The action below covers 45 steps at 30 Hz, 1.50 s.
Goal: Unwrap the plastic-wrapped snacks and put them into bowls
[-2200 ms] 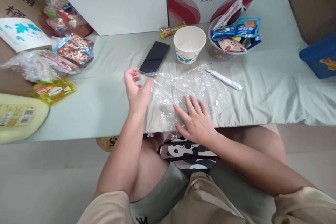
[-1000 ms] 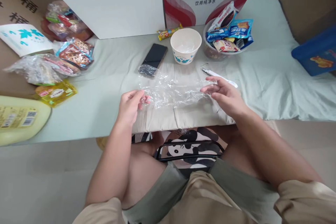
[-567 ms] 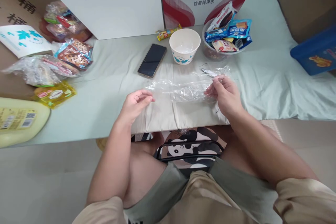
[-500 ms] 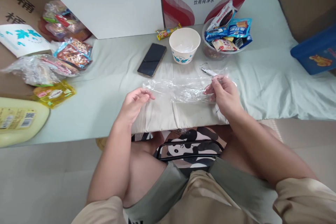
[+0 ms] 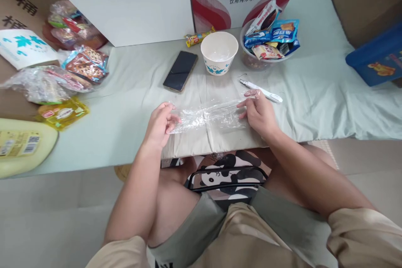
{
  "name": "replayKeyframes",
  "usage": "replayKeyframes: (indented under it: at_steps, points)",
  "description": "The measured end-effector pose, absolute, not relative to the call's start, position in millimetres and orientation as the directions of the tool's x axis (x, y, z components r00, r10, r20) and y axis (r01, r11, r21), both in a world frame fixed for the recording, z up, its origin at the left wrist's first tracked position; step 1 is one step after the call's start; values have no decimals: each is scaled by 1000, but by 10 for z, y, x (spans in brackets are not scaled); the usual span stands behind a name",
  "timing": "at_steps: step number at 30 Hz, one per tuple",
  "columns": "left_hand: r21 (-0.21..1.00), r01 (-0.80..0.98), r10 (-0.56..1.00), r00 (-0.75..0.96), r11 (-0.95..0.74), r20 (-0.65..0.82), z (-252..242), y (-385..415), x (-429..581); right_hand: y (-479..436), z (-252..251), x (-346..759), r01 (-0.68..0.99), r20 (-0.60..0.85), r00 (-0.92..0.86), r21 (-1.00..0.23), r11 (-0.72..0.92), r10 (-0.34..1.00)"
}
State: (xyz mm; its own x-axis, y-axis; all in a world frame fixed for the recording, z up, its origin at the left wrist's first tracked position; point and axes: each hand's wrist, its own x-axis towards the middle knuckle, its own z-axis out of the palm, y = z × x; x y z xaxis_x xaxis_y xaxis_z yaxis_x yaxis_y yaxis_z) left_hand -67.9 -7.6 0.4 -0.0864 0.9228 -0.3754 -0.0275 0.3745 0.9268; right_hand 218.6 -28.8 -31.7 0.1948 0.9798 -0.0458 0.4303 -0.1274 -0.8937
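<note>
A crinkled sheet of clear plastic film (image 5: 205, 117) stretches sideways between my hands, just above the front part of the cloth-covered table. Its left end is pinched by my left hand (image 5: 159, 124), fingers curled. On the other end, my right hand (image 5: 259, 113) grips the film with thumb and fingers, and some of the plastic covers its fingertips. Right behind that hand lies a white utility knife (image 5: 262, 91). Beyond the film stand a paper cup (image 5: 219, 53) with blue leaf prints and, to its left, a dark phone (image 5: 180, 70) lying flat.
A clear bowl of packaged snacks (image 5: 270, 42) stands right of the cup. A yellow snack stick (image 5: 199, 37) lies by the white box (image 5: 125, 4). Wrapped snacks (image 5: 86, 63) and a pale yellow jug (image 5: 25, 146) are at left; a blue container (image 5: 373, 60) is far right.
My left hand has taken hold of the film's left end. My right hand has shifted slightly left and toward me, uncovering the knife. The film is now pulled straighter.
</note>
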Motion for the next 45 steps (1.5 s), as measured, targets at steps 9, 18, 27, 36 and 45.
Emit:
replayKeyframes:
  at_steps: [9,18,27,36,45]
  points:
    - [876,372,949,-191,306,-250,-35,-191,-814,-301,-322,2290,727,136,97,-686,23,986]
    - [652,744,988,-140,146,-61,-147,-183,-871,-401,-305,2347,899,135,-51,-425,104,990]
    - [746,665,999,33,-31,12,-224,-96,-772,-513,-69,2558,771,-134,-539,-476,423,832]
    - [966,255,988,156,-45,5,-80,-156,-335,-252,-111,2210,474,2,-541,-826,307,841]
    - [962,-151,958,210,227,-193,-74,-71,-270,-267,-82,2030,80,-88,-295,-994,-68,952]
